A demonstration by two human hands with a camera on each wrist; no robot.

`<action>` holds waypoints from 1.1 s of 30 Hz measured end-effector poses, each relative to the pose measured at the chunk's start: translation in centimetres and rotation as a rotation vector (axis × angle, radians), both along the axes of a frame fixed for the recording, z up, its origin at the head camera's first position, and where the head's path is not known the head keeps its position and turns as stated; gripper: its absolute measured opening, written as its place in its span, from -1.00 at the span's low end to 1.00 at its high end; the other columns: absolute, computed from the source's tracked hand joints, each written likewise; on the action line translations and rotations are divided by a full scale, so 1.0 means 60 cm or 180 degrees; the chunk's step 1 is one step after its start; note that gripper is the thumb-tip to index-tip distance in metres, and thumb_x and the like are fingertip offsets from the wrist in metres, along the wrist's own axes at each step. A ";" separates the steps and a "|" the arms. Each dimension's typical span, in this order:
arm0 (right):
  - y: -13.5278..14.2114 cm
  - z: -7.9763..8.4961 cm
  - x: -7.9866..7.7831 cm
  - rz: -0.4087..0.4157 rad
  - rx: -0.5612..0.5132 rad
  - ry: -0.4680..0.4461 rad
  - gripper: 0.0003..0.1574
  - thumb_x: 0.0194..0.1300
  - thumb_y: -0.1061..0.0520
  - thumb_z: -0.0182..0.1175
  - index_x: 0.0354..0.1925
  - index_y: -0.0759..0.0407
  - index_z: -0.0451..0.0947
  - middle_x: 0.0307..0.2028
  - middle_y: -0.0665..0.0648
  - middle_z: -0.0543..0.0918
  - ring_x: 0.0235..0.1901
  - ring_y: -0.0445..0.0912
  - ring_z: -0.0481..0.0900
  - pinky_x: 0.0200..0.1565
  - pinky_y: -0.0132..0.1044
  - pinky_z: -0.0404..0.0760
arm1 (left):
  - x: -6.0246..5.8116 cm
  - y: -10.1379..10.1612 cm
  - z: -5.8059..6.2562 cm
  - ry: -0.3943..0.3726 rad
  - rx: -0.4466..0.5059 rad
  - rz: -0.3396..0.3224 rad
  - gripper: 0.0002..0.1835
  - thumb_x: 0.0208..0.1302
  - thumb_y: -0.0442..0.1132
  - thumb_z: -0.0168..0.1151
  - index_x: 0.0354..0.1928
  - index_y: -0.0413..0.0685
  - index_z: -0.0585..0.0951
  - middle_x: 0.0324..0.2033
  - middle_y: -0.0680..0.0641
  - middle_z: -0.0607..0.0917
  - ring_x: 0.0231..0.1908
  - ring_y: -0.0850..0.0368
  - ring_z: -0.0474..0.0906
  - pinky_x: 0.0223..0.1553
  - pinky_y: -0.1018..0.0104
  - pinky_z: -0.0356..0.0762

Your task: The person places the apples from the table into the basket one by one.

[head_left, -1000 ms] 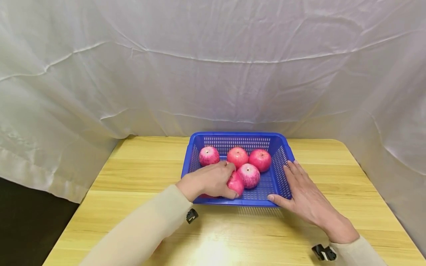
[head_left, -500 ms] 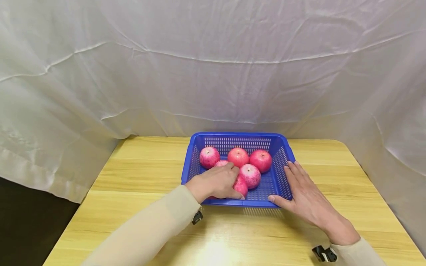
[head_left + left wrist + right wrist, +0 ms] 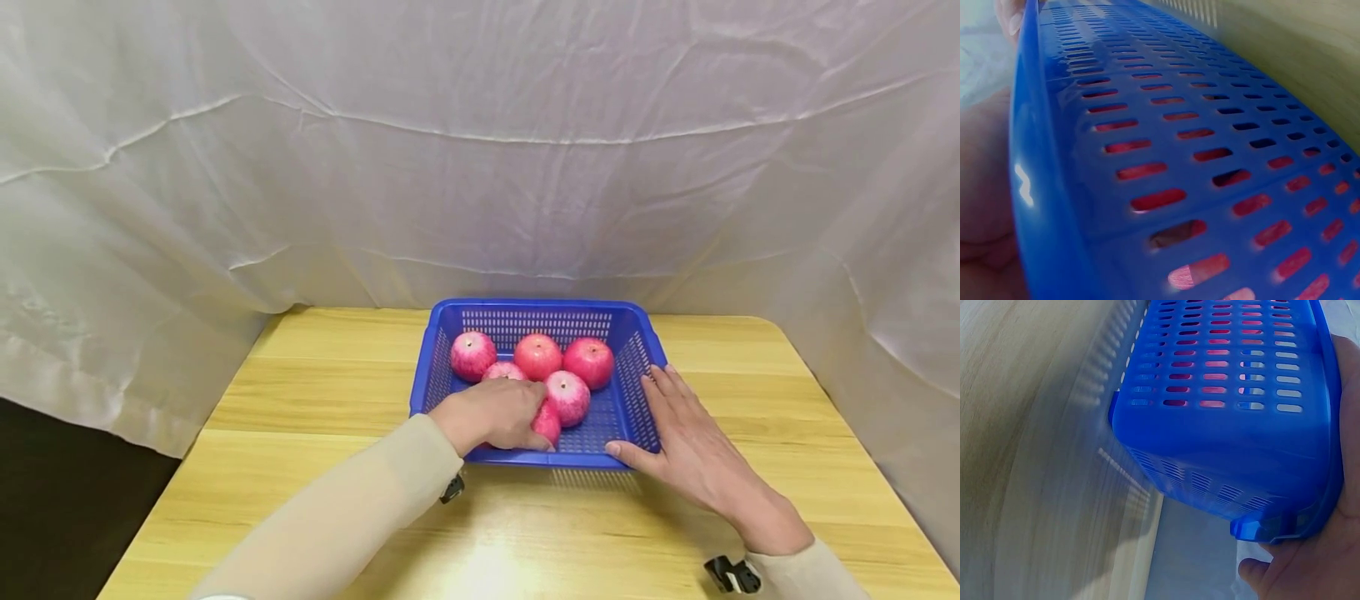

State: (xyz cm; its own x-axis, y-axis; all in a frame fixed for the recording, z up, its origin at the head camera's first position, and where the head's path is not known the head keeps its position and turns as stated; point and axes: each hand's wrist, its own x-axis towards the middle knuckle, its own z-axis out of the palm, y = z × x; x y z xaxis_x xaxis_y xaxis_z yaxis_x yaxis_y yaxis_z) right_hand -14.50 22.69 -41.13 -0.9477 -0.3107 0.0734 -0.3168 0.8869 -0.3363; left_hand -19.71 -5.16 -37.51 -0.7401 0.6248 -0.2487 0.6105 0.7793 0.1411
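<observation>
A blue plastic basket (image 3: 540, 460) with slotted walls stands on the table, with several red apples inside. My left hand (image 3: 498, 412) reaches over its front rim, fingers and thumb bent around an apple (image 3: 547, 423) near the front wall; the palm hides much of that apple. A pale-streaked apple (image 3: 567, 397) lies just right of my fingertips, and another apple (image 3: 504, 372) shows behind my knuckles. My right hand (image 3: 693, 450) rests at the basket's front right corner. Its thumb lies on the front rim and its straight fingers reach along the right rim.
Along the back of the basket sit a streaked apple (image 3: 472, 356), a lighter red apple (image 3: 537, 357) and a darker red apple (image 3: 588, 362). The wooden table (image 3: 300, 400) extends around the basket. A pale curtain (image 3: 480, 167) hangs behind and at the sides.
My left hand has shifted a little right with the apple it grips, uncovering the apple behind its knuckles. The right hand and basket have hardly moved.
</observation>
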 end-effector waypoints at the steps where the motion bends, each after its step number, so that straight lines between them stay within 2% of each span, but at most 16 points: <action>1: 0.000 0.000 0.000 0.0000 -0.0004 0.0000 0.46 0.32 -0.54 0.25 0.64 0.43 -0.06 0.64 0.50 -0.07 0.63 0.42 -0.14 0.50 0.45 0.11 | 0.000 0.001 -0.001 -0.0045 0.0010 0.0007 -0.43 0.32 0.30 0.38 0.10 0.05 0.58 0.01 0.04 0.73 0.05 0.07 0.68 0.27 0.14 0.60; 3: 0.002 -0.001 0.000 0.0004 -0.0013 0.0015 0.46 0.32 -0.53 0.25 0.63 0.44 -0.06 0.64 0.50 -0.07 0.63 0.42 -0.13 0.49 0.45 0.12 | 0.000 0.002 -0.001 -0.0110 0.0009 -0.0006 -0.42 0.35 0.28 0.37 0.20 0.09 0.57 0.10 0.06 0.71 0.12 0.07 0.66 0.32 0.12 0.56; 5: 0.002 -0.001 0.000 0.0009 -0.0022 0.0036 0.45 0.31 -0.53 0.26 0.63 0.44 -0.05 0.64 0.51 -0.06 0.63 0.42 -0.12 0.48 0.46 0.13 | 0.001 0.003 -0.002 -0.0140 -0.0017 -0.0020 -0.32 0.38 0.27 0.34 0.38 0.07 0.51 0.27 0.05 0.65 0.26 0.08 0.60 0.41 0.09 0.48; 8: 0.003 -0.001 -0.001 0.0015 -0.0028 0.0050 0.45 0.31 -0.52 0.27 0.63 0.44 -0.05 0.63 0.51 -0.06 0.63 0.42 -0.12 0.48 0.46 0.14 | 0.003 0.006 -0.003 -0.0048 -0.0099 -0.0049 -0.25 0.40 0.29 0.31 0.46 0.05 0.46 0.37 0.02 0.59 0.36 0.08 0.53 0.44 0.08 0.44; 13: 0.002 -0.002 -0.001 0.0019 -0.0031 0.0058 0.45 0.31 -0.52 0.27 0.63 0.44 -0.04 0.63 0.52 -0.05 0.63 0.42 -0.12 0.48 0.45 0.14 | 0.008 0.011 -0.006 0.0283 -0.0209 0.0024 -0.35 0.30 0.37 0.36 0.18 0.06 0.59 0.12 0.02 0.73 0.18 0.04 0.67 0.21 0.09 0.63; 15: 0.002 -0.002 -0.001 0.0021 -0.0033 0.0059 0.45 0.31 -0.52 0.27 0.63 0.45 -0.04 0.63 0.52 -0.04 0.63 0.42 -0.12 0.49 0.45 0.14 | 0.009 0.013 -0.006 0.0348 -0.0188 0.0069 -0.37 0.25 0.39 0.39 0.07 0.07 0.59 0.02 0.02 0.75 0.10 0.04 0.70 0.10 0.08 0.68; 18: 0.002 -0.001 -0.001 0.0022 -0.0028 0.0053 0.45 0.31 -0.53 0.27 0.63 0.44 -0.04 0.63 0.51 -0.05 0.63 0.42 -0.12 0.49 0.45 0.14 | 0.008 0.012 -0.007 0.0358 -0.0135 0.0094 -0.39 0.23 0.39 0.41 0.00 0.07 0.58 -0.05 0.03 0.75 0.05 0.05 0.72 0.03 0.09 0.71; 25: 0.003 0.000 -0.001 0.0008 -0.0022 0.0037 0.46 0.31 -0.53 0.27 0.63 0.44 -0.05 0.63 0.51 -0.06 0.63 0.42 -0.13 0.47 0.47 0.15 | 0.002 0.007 -0.007 0.0364 -0.0136 -0.0034 -0.44 0.29 0.33 0.39 -0.01 0.03 0.59 -0.02 0.02 0.75 0.03 0.05 0.72 0.09 0.11 0.69; 33: 0.002 -0.002 -0.002 0.0013 -0.0033 0.0060 0.46 0.30 -0.53 0.28 0.63 0.44 -0.03 0.63 0.51 -0.03 0.63 0.42 -0.11 0.46 0.47 0.17 | -0.001 0.023 0.005 0.0461 -0.0220 -0.0057 -0.42 0.30 0.37 0.36 -0.03 0.02 0.62 -0.14 0.02 0.76 -0.08 0.02 0.75 -0.06 0.07 0.73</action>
